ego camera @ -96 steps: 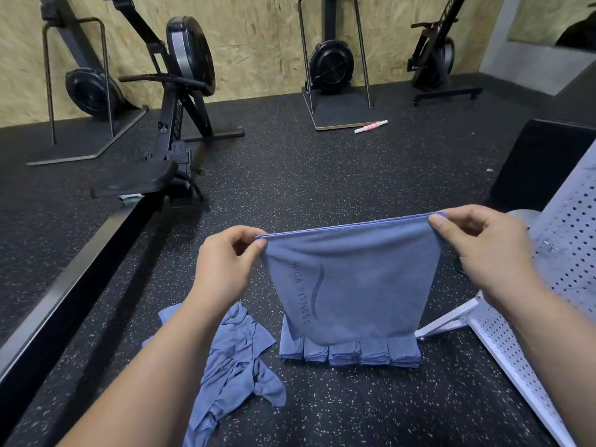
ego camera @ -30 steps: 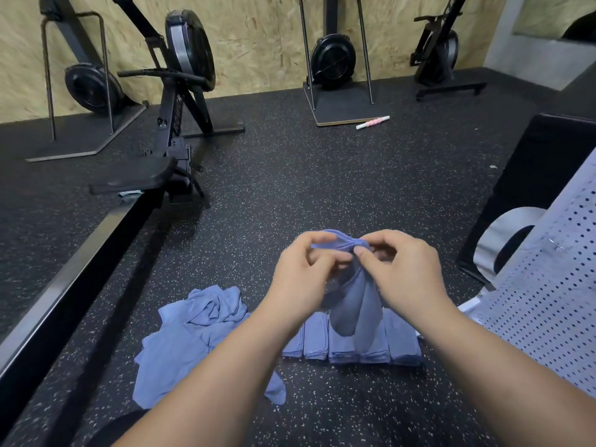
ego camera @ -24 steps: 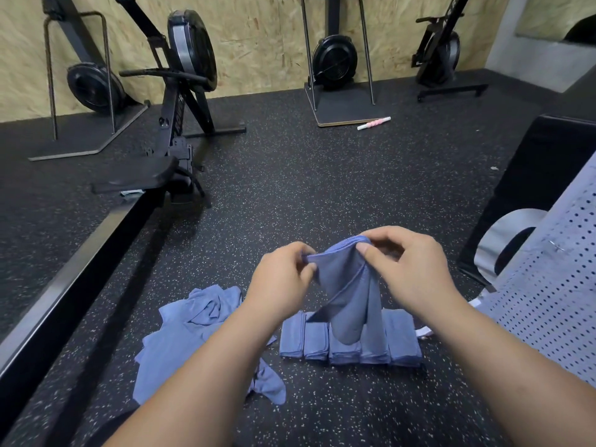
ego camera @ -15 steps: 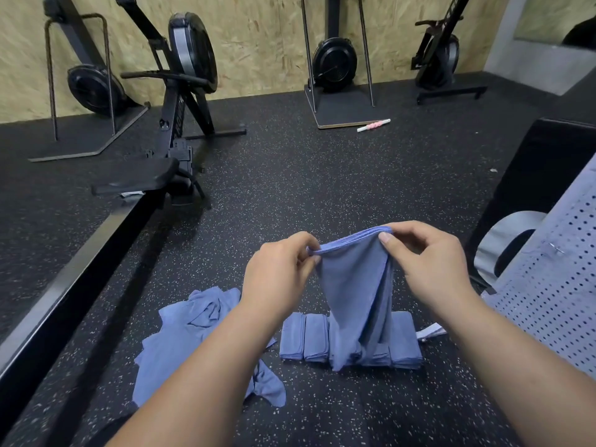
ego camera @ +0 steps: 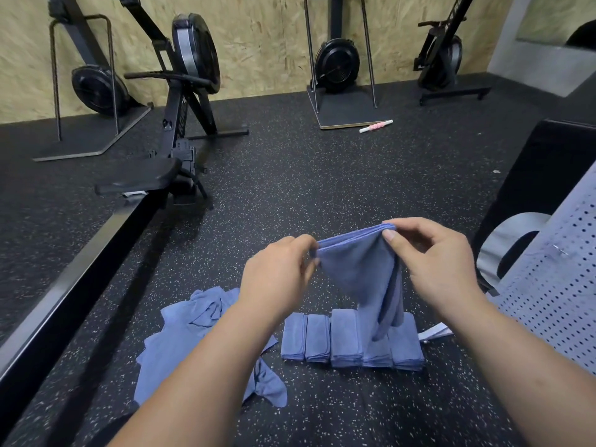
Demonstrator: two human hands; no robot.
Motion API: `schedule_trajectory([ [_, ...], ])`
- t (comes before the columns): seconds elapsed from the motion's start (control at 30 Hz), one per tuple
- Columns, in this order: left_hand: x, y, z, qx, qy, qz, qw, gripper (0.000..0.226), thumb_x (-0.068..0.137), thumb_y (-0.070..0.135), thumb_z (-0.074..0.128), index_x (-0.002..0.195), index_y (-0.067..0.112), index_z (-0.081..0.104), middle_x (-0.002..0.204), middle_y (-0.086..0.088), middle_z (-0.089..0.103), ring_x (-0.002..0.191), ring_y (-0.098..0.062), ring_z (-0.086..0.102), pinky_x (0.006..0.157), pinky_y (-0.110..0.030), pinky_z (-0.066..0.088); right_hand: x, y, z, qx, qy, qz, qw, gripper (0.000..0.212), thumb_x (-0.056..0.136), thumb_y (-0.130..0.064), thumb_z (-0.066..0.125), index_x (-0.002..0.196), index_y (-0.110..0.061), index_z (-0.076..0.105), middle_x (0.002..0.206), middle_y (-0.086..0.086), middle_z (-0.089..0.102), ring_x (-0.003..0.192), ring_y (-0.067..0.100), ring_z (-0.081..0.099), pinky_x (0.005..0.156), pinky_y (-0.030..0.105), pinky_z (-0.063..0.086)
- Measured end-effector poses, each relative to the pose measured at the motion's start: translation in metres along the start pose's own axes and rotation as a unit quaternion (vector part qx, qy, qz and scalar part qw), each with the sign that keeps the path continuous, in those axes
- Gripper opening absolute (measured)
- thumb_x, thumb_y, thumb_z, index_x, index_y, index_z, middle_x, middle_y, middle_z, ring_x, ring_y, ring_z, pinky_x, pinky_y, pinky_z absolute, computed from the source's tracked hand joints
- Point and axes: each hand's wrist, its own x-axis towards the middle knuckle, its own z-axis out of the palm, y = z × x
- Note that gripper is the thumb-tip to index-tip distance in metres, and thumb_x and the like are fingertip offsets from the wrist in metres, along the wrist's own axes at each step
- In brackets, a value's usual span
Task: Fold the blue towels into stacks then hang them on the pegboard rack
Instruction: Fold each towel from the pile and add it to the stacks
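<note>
A blue towel (ego camera: 361, 269), folded in layers, hangs in the air above the floor. My left hand (ego camera: 274, 279) pinches its left top corner and my right hand (ego camera: 435, 262) pinches its right top corner. Its lower end droops onto a row of several folded blue towels (ego camera: 338, 341) lying side by side on the floor. A loose heap of unfolded blue towels (ego camera: 193, 327) lies to the left of the row, partly behind my left forearm. The white pegboard rack (ego camera: 554, 279) stands at the right edge.
The floor is black speckled rubber. A rowing machine (ego camera: 180, 91) with its long rail (ego camera: 64, 291) runs along the left. Two more machines stand by the plywood wall. A pink and white stick (ego camera: 375, 126) lies far off. A black box (ego camera: 541, 175) sits behind the rack.
The wide towel was folded in half as my hands came together. Since then my hands have drawn apart again, stretching the narrower folded top edge between them.
</note>
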Motion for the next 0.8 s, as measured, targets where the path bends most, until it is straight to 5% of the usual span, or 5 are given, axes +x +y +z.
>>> schedule_trajectory([
  [0.3, 0.003, 0.003, -0.009, -0.141, 0.087, 0.036, 0.986, 0.013, 0.095, 0.022, 0.075, 0.102, 0.030, 0.070, 0.091, 0.016, 0.066, 0.081, -0.008, 0.063, 0.079, -0.037, 0.055, 0.004, 0.016, -0.004, -0.160, -0.002, 0.018, 0.987, 0.005, 0.091, -0.032, 0.082, 0.096, -0.032, 0.080, 0.085, -0.020, 0.075, 0.082, -0.002, 0.069, 0.074, 0.016, 0.049],
  [0.4, 0.004, 0.001, -0.014, -0.164, 0.094, 0.016, 0.982, 0.028, 0.094, 0.019, 0.077, 0.116, 0.034, 0.070, 0.095, 0.020, 0.067, 0.086, -0.007, 0.062, 0.082, -0.033, 0.052, 0.004, 0.016, -0.003, -0.200, -0.042, 0.025, 0.979, 0.004, 0.090, -0.033, 0.083, 0.092, -0.034, 0.081, 0.081, -0.021, 0.075, 0.077, -0.008, 0.066, 0.066, 0.006, 0.040],
  [0.5, 0.008, -0.005, -0.013, -0.090, 0.074, -0.032, 0.993, 0.037, 0.098, 0.021, 0.073, 0.131, 0.037, 0.068, 0.101, 0.019, 0.071, 0.093, -0.015, 0.058, 0.080, -0.035, 0.048, 0.001, 0.011, -0.001, -0.159, 0.011, -0.003, 0.987, 0.004, 0.091, -0.032, 0.082, 0.095, -0.032, 0.081, 0.092, -0.021, 0.074, 0.085, -0.007, 0.066, 0.072, 0.005, 0.042],
  [0.63, 0.007, -0.006, -0.011, -0.028, 0.069, -0.039, 0.996, 0.017, 0.101, 0.021, 0.066, 0.109, 0.034, 0.074, 0.096, 0.014, 0.071, 0.095, -0.020, 0.053, 0.074, -0.035, 0.039, 0.000, 0.010, 0.003, -0.156, -0.018, -0.002, 0.988, 0.004, 0.090, -0.034, 0.083, 0.094, -0.033, 0.081, 0.092, -0.019, 0.076, 0.089, 0.003, 0.070, 0.083, 0.027, 0.053],
  [0.8, 0.004, -0.001, -0.012, -0.110, 0.079, -0.101, 0.986, 0.007, 0.090, 0.023, 0.064, 0.091, 0.029, 0.060, 0.088, 0.015, 0.060, 0.092, -0.017, 0.051, 0.081, -0.039, 0.046, 0.000, 0.009, 0.003, -0.147, -0.058, -0.012, 0.987, 0.004, 0.093, -0.031, 0.081, 0.095, -0.034, 0.082, 0.086, -0.023, 0.077, 0.083, -0.001, 0.071, 0.079, 0.025, 0.054],
])
